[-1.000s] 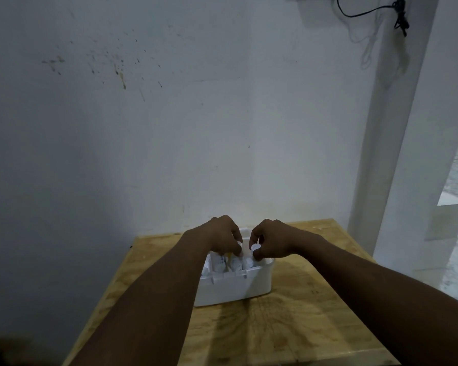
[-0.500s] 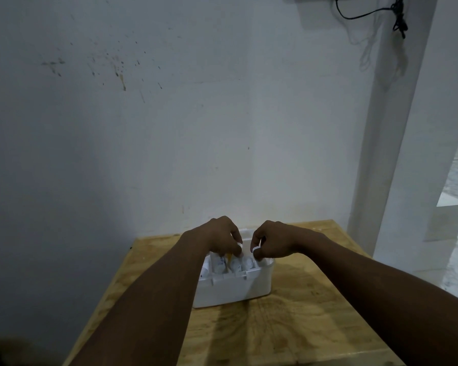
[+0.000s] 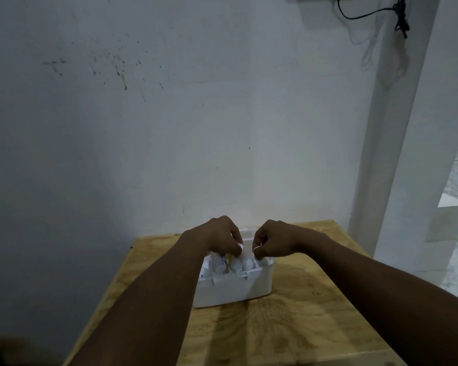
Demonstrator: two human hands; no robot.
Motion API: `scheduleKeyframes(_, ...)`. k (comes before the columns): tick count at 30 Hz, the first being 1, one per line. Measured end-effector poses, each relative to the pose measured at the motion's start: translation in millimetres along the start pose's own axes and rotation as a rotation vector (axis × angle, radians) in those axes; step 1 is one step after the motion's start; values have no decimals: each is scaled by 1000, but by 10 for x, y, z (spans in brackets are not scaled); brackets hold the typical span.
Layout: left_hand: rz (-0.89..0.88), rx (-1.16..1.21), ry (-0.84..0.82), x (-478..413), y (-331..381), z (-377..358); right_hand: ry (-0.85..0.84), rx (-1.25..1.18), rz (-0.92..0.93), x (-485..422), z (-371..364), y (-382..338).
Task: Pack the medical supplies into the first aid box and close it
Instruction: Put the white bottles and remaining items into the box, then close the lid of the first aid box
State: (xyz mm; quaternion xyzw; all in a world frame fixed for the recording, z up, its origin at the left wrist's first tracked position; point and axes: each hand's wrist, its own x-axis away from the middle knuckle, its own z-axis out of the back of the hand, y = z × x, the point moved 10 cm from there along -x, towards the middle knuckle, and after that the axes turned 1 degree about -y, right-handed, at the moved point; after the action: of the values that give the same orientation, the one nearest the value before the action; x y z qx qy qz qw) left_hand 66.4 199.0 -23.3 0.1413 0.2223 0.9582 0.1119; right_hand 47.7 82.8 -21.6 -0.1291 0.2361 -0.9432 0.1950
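Note:
A white first aid box (image 3: pixel 233 290) stands open on the wooden table (image 3: pixel 288 326), near its back edge. Several white bottles and tubes (image 3: pixel 242 264) stand upright inside it. My left hand (image 3: pixel 221 237) hovers over the box's left half with fingers curled down onto the tops of the supplies. My right hand (image 3: pixel 271 240) is over the right half, fingers pinched together just above the bottles; a sliver of white shows at its fingertips. What either hand grips is hidden by the fingers. No lid is visible.
A stained white wall rises directly behind the table. A white pillar (image 3: pixel 397 154) stands at the right, with a black cable (image 3: pixel 399 17) hanging near its top. A tiled floor shows past the table's right edge.
Both hands stay over the box; the fingers have shifted only slightly among the bottles. The box has not moved.

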Motion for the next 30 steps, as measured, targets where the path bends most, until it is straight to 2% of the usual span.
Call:
scheduleKeyframes(9, -2, 9, -18, 21, 32, -9, -3, -38, -10, -27, 6, 61)
scheduleKeyframes(12, 1, 37, -4, 58, 50, 19, 41, -65, -10, -53, 44, 82)
scheduleKeyframes(15, 2, 82, 87, 108, 50, 145, 190, -39, 6, -61, 195, 64)
scheduleKeyframes(19, 30, 141, 325, 198, -157, 453, 396, -97, -34, -65, 411, 169)
scheduleKeyframes(23, 174, 185, 493, 311, -625, 666, 529, -181, -129, -67, 491, 316)
scheduleKeyframes(26, 337, 228, 439, 311, -1036, 575, 552, -300, -212, -127, 425, 461)
scheduleKeyframes(30, 486, 348, 339, 293, -1378, 357, 463, -459, -389, -340, 168, 722)
